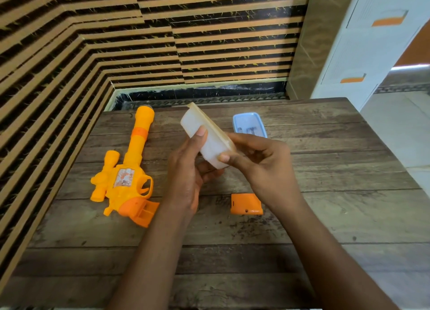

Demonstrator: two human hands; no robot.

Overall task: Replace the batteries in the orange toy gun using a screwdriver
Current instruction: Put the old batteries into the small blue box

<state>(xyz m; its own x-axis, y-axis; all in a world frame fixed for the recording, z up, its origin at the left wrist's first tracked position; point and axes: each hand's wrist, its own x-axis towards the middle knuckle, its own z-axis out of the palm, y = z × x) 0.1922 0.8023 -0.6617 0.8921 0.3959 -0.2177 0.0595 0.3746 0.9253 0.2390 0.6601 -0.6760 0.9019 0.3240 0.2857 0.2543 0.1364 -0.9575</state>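
Orange plastic toy gun (125, 181) lies left on the wooden tabletop (337, 170), battery bay open, its orange plastic cover (246, 203) off nearby, while left grip (186, 174) and right grip (263, 163) both curl round a tilted white lidded plastic box (204, 132), so fresh batteries and re-screwing look yet to come.

Orange toy gun (125, 177) flat, battery cover (246, 203) apart.

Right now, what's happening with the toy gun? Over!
Gripping white box, tilted: left hand, right hand. On table, orange toy gun flat, battery cover off, lying apart. Behind hands, blue-lidded tub, not blocking.
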